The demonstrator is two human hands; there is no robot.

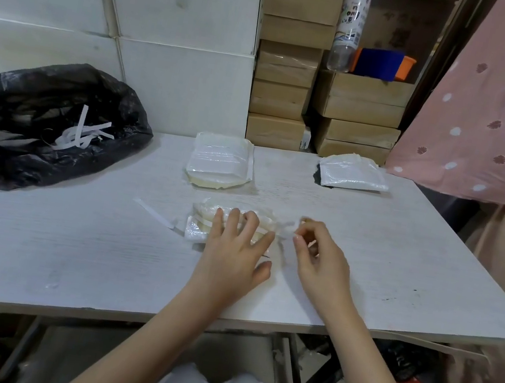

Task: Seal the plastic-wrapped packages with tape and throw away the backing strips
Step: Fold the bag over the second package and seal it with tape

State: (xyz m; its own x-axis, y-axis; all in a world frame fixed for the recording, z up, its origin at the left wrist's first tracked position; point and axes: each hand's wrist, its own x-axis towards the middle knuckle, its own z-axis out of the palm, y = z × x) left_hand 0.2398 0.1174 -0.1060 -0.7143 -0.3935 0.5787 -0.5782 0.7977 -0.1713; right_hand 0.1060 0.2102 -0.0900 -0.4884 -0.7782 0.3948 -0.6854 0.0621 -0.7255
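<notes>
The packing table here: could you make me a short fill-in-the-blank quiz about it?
1. The left hand presses flat on a ___-wrapped package.
2. White strips lie in the ___ rubbish bag.
3. One loose strip lies to the ___ of that package.

Missing: plastic; black; left

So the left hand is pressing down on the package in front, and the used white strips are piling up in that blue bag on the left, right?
Nearly. The head view shows the bag is black, not blue. The rest holds: the left hand presses flat on the package in front, and white strips lie in that bag on the left.
</notes>
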